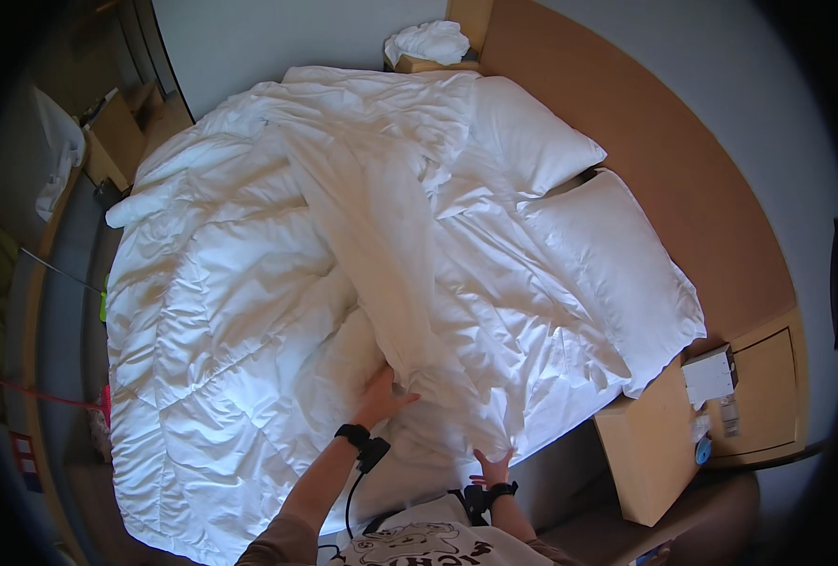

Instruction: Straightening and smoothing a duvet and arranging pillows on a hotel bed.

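While the left hand met the near end of a long, thin, rumpled white fabric cover, its thumb stood out sideways, the other fingers half lost against blurred cloth; gripping or merely touching, you couldn't tell! Over at the near edge of the white-sheeted bed, the right hand had its thumb and forefinger apart, tips right up against that same cover, and its hold was just as hard to call. And the cover? Right across the middle, between a puffy white stitched duvet and two plump white pillows.

On to the containers: a pale wooden bedside cabinet stood just beside the bed, a white rectangular box on top, contents out of sight. Beyond the far side, a bunched white cloth bundle sat on a light-wood surface. A bright green object and a pinkish-red object were mostly hidden behind the duvet, while brown sleeves were cut off below.
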`<state>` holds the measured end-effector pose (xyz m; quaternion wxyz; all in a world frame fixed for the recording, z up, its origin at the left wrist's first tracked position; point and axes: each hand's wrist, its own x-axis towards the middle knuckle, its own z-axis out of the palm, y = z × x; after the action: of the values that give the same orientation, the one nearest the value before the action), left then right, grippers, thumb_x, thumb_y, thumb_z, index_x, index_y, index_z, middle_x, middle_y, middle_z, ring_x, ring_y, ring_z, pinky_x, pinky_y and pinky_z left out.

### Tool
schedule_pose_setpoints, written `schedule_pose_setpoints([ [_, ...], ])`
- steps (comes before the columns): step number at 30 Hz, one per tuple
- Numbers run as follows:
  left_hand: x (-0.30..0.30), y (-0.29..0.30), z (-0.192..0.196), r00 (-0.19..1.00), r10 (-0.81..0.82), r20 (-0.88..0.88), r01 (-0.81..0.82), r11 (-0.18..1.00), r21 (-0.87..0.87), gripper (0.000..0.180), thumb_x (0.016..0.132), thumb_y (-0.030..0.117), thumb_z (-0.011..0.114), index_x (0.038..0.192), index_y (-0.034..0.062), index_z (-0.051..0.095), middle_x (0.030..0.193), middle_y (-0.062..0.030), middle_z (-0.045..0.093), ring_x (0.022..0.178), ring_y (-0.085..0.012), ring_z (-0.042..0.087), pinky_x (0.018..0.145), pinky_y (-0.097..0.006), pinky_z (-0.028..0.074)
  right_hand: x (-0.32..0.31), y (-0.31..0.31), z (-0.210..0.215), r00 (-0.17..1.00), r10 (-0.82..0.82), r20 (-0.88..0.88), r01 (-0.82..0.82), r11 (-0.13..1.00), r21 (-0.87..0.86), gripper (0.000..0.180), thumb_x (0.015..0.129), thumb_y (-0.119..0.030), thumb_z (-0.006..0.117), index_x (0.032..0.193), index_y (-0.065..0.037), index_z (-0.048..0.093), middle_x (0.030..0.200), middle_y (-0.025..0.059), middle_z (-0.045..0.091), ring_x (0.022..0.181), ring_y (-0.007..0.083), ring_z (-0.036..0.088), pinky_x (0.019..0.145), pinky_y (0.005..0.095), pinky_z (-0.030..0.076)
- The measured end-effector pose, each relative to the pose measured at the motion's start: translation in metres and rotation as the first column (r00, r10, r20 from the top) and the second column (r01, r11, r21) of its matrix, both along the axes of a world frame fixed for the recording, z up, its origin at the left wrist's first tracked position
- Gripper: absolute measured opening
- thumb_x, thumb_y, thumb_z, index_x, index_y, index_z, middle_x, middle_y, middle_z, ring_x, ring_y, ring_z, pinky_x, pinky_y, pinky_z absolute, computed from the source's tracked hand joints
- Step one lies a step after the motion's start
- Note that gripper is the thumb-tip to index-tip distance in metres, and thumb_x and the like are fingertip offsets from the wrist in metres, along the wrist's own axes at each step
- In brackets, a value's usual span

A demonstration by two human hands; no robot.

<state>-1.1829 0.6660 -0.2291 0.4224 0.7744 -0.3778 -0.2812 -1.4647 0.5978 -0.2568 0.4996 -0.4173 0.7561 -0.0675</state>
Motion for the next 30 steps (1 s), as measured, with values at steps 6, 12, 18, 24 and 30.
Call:
schedule_pose_setpoints([
  [6, -0.015, -0.077, 0.01, 0.938, 0.062, -0.342, -0.081, 0.996, -0.042, 0.048, 0.077, 0.03, 0.061, 0.11, -0.0029, 0.051, 0.099, -0.0132, 0.06, 0.093, -0.0272, 0.056, 0.079, -0.036, 0.044, -0.109, -0.125, -0.146, 0.929, 0.351, -0.119, -0.368, 0.833, -0.414, 0.04, 0.083, -0.038, 0.055, 0.103, -0.003, 0.055, 0.091, 0.0119, 0.059, 0.082, 0.0188, 0.057, 0.07, 0.0327, 0.047],
  [12, 0.033, 0.006, 0.181, 0.635, 0.04, -0.771, -0.6, 0.654, -0.46, 0.042, 0.086, 0.023, 0.054, 0.121, 0.0026, 0.043, 0.111, -0.0076, 0.055, 0.1, -0.0172, 0.053, 0.088, -0.031, 0.042, 0.043, -0.252, 0.252, 0.482, 0.455, 0.749, 0.371, 0.668, -0.645, 0.03, 0.089, -0.02, 0.05, 0.108, 0.003, 0.052, 0.096, 0.0076, 0.06, 0.091, 0.013, 0.055, 0.079, 0.0269, 0.043],
  [18, -0.004, 0.068, -0.02, 0.763, 0.433, -0.481, -0.465, 0.883, 0.057, 0.045, 0.086, 0.032, 0.053, 0.113, -0.0034, 0.051, 0.105, -0.0113, 0.058, 0.094, -0.0176, 0.055, 0.08, -0.03, 0.042, -0.025, -0.224, 0.08, 0.828, 0.207, 0.521, 0.236, 0.714, -0.659, 0.036, 0.082, -0.013, 0.055, 0.114, 0.003, 0.047, 0.102, 0.0123, 0.057, 0.089, 0.0195, 0.054, 0.082, 0.0307, 0.042],
  [24, 0.003, 0.066, 0.016, 0.878, 0.317, -0.358, -0.343, 0.939, -0.011, 0.045, 0.084, 0.04, 0.051, 0.09, -0.0041, 0.059, 0.078, -0.0153, 0.062, 0.075, -0.0264, 0.059, 0.07, -0.036, 0.044, -0.052, -0.125, 0.002, 0.913, 0.062, -0.402, -0.383, 0.464, -0.798, 0.039, 0.074, -0.003, 0.059, 0.111, -0.002, 0.048, 0.101, 0.0154, 0.051, 0.087, 0.0277, 0.054, 0.071, 0.0345, 0.046],
  [30, 0.004, 0.003, 0.052, 0.988, -0.112, 0.101, 0.082, 0.96, 0.269, 0.041, 0.084, 0.036, 0.049, 0.086, -0.0032, 0.06, 0.075, -0.0184, 0.06, 0.076, -0.0328, 0.058, 0.075, -0.038, 0.044, 0.17, -0.063, 0.08, 0.683, 0.687, 0.246, -0.444, 0.659, -0.607, 0.047, 0.08, -0.027, 0.061, 0.116, 0.001, 0.05, 0.11, 0.0205, 0.054, 0.097, 0.0258, 0.057, 0.077, 0.0304, 0.046],
])
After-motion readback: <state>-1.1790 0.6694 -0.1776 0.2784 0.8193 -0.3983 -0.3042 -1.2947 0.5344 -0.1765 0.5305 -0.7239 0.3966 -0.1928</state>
